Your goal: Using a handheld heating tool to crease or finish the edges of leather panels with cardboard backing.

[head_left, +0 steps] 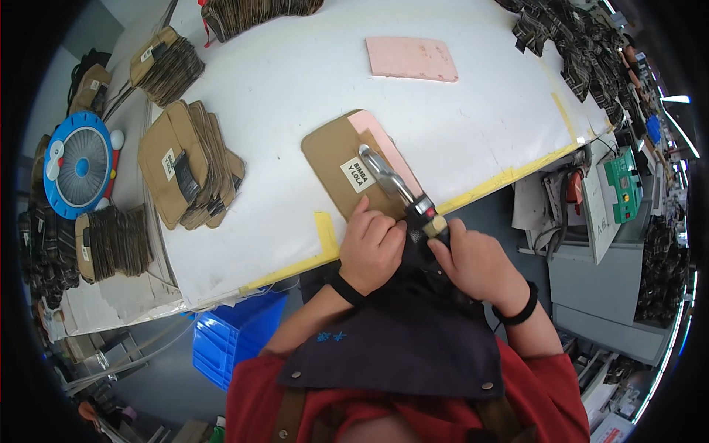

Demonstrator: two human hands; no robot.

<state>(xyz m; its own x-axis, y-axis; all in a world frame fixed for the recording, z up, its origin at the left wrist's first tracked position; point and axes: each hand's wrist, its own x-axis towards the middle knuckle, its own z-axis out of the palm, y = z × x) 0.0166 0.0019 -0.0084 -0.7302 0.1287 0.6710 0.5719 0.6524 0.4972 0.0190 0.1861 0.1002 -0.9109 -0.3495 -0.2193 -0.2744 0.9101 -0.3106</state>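
A brown flat panel point(323, 151) with a white printed label point(357, 174) lies near the table's front edge. Along its right side runs a pink strip point(384, 144). My left hand point(373, 242) rests at the panel's near edge, its fingers curled closed on that edge. My right hand point(476, 260) is wrapped round the dark handle of a shiny metal hand tool point(384, 174). The tool's rounded silver end lies over the panel, right of the label. A brass-coloured band point(436, 227) shows near the grip; the tool's exact kind is unclear.
Stacks of brown panels point(166, 166) stand left on the white table point(273, 88), beside a blue round fan point(80, 166). A pink rectangular sheet point(412, 59) lies farther back. Dark patterned pieces point(572, 44) heap at far right. Yellow tape point(480, 188) lines the front edge; below is a blue crate point(235, 336).
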